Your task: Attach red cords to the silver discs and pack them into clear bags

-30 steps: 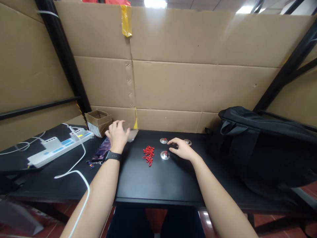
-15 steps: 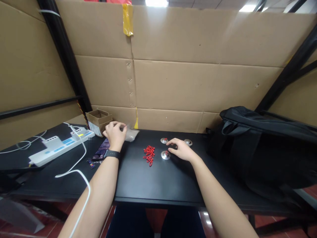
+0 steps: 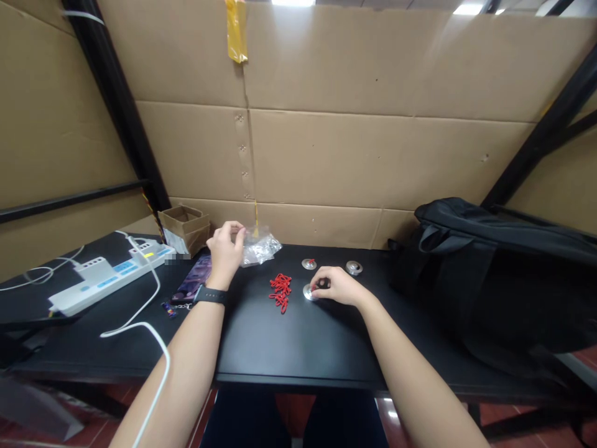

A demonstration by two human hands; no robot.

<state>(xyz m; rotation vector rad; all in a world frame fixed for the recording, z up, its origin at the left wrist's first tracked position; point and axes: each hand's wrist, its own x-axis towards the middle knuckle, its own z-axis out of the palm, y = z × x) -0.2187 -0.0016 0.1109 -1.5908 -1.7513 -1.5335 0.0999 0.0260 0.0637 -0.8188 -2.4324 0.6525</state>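
Note:
My left hand (image 3: 228,246), with a dark band on its wrist, has its fingers pinched at the edge of a clear plastic bag (image 3: 262,249). The bag is crinkled and lies on the black table. My right hand (image 3: 338,286) reaches to the nearest round silver disc (image 3: 308,294). Its thumb and fingertips close on a small red piece at the disc's middle, which they partly hide. Behind it lies another silver disc (image 3: 305,264) with a red piece on top. A third silver disc (image 3: 354,268) rests farther right. Between my hands is a pile of small red loops (image 3: 280,287).
A black bag (image 3: 489,280) fills the table's right side. On the left are a white power strip (image 3: 112,280), a white cable (image 3: 156,330) over my left forearm, a phone (image 3: 189,283) and a small open cardboard box (image 3: 184,230). A cardboard wall (image 3: 326,162) stands behind.
My right hand has moved down and closed its fingertips at the nearest disc's red piece. My left hand has shifted right and up, and the plastic bag has spread out to the right.

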